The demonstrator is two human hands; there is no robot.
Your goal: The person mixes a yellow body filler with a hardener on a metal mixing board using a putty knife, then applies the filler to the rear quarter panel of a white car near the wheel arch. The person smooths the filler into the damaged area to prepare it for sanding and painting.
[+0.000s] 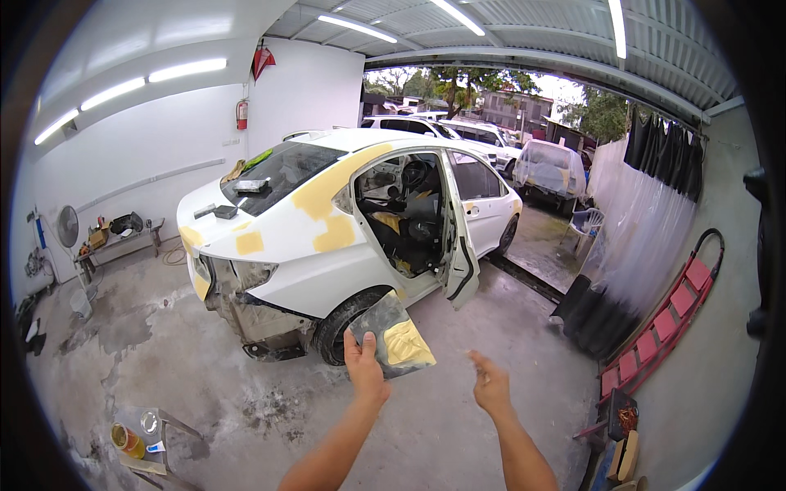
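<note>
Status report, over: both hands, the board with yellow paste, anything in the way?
Left hand gripping dark board, yellow paste on it. Right hand apart from board, contents unclear. Car's open door beyond.

A red fire extinguisher (241, 115) hung on the white wall (304, 92) at the back left, below a light tube (188, 70). Farther left, a round fan (68, 226) stood beside a low bench (123, 239), which bore a cardboard box (99, 239) among other clutter. Outside the wide doorway, white vehicles (483, 135) were parked near a leafy tree (458, 82), and a car under clear plastic (550, 166) stood closer. A pale chair (584, 221) stood beside a clear-and-black curtain (634, 204). A red ladder (681, 300) leaned along the right wall (714, 237).
</note>
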